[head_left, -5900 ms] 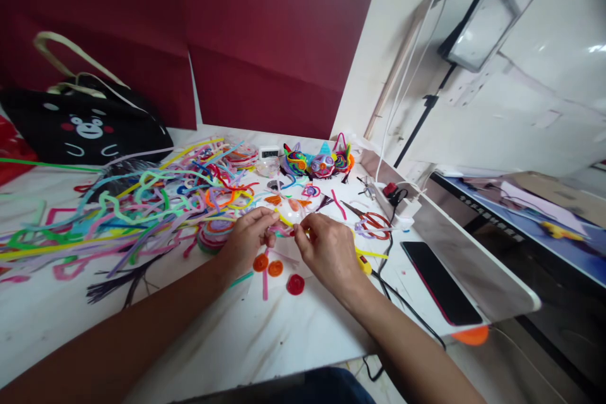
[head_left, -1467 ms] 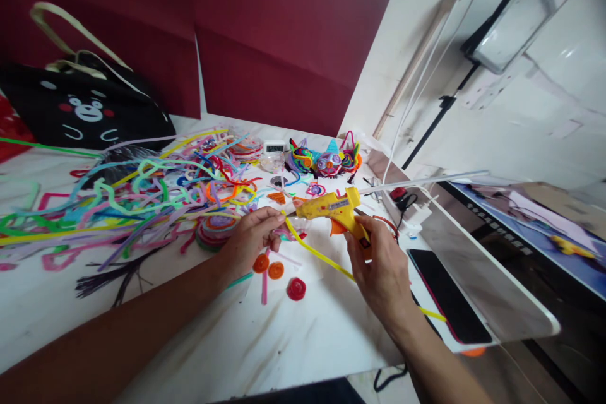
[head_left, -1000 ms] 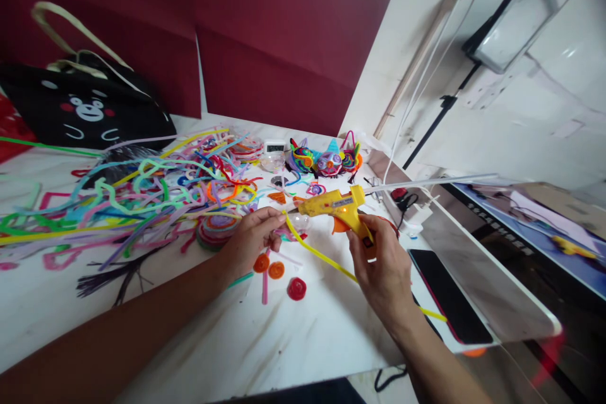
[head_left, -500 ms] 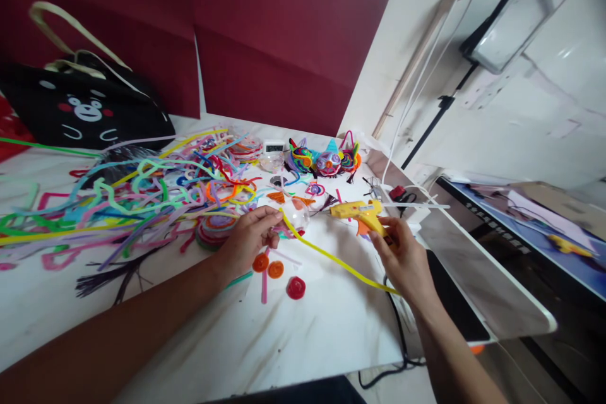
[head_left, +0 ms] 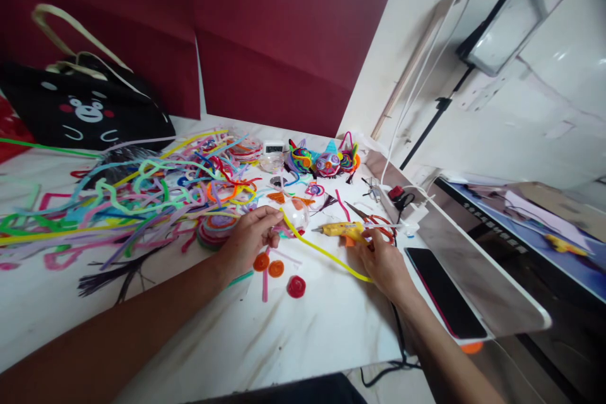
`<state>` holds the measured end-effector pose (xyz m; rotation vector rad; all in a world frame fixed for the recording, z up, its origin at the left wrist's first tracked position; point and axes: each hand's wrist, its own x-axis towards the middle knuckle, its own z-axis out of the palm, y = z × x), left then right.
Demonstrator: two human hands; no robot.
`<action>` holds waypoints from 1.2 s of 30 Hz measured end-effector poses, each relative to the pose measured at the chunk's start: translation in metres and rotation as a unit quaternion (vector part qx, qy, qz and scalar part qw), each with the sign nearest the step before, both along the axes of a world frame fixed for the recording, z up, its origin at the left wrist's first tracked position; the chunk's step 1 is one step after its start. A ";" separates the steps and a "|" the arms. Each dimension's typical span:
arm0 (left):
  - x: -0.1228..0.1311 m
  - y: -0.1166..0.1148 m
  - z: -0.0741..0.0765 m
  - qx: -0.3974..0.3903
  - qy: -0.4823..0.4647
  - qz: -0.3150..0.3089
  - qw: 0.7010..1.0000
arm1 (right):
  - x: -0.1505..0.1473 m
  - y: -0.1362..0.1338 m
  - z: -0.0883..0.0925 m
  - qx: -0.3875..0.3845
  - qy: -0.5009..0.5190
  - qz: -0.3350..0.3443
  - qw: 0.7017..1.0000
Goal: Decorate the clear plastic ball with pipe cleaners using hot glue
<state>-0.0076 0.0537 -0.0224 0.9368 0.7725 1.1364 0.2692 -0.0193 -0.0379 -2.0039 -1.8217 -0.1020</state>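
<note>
Between the fingers of my left hand (head_left: 253, 231) is one end of a yellow pipe cleaner (head_left: 322, 249), which slopes down to the right toward my other wrist. My right hand (head_left: 384, 262) grips a yellow hot glue gun (head_left: 343, 229) by its handle, the nozzle pointing left. A clear round ball (head_left: 297, 214) with coloured patches sits just behind the left fingertips. Two orange coils (head_left: 276, 268) and a red coil (head_left: 296, 286) lie in front of my left hand. Scissors with orange handles (head_left: 379, 222) rest behind the glue gun, partly hidden by it.
A tangled heap of coloured pipe cleaners (head_left: 142, 189) covers the left of the table. Several decorated balls (head_left: 327, 163) stand at the back. A phone (head_left: 445, 292) and a power strip (head_left: 392, 205) lie on the right. A black bag (head_left: 85, 107) stands far left.
My right hand has brought the glue gun left and lower, nearer the ball, uncovering the scissors and more of the phone. My left hand stays in place with the yellow pipe cleaner.
</note>
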 end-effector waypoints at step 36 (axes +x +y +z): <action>0.004 -0.002 0.008 0.026 0.040 0.049 0.998 | -0.102 0.034 0.044 -0.032 0.297 0.185 0.936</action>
